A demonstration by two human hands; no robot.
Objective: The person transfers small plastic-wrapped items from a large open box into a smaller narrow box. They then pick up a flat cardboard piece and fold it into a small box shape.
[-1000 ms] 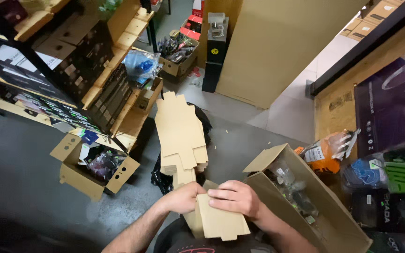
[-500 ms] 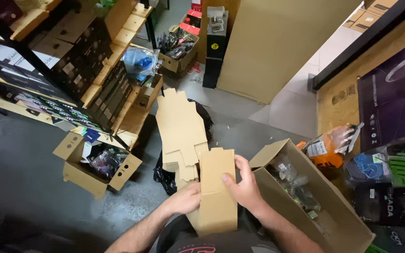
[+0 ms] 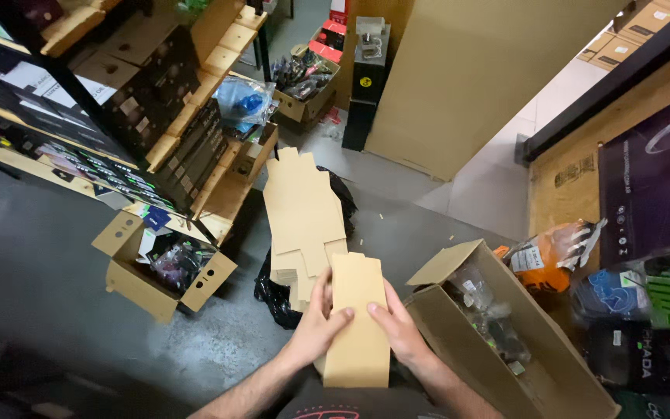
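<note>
A person looked down at both hands, which held a small folded cardboard box (image 3: 357, 322) upright between them, low in the middle of the view. The left hand (image 3: 318, 326) gripped the box's left edge, fingers together along the side and thumb pressed flat across its front. The right hand (image 3: 398, 330) clasped the right edge the same way, thumb on the front face and fingers wrapped behind, so the box sat squeezed between the two palms. Just beyond the hands, a stack of flat cardboard blanks (image 3: 304, 221) lay on a black bag (image 3: 277, 291) on the grey floor (image 3: 48, 256), its near end touching or just behind the held box. To the right, close to the right hand, stood an open carton (image 3: 498, 349) with small bagged parts inside. To the left, well apart, another open carton (image 3: 160, 268) sat at the foot of wooden shelves (image 3: 188, 132) packed with dark boxes.
</note>
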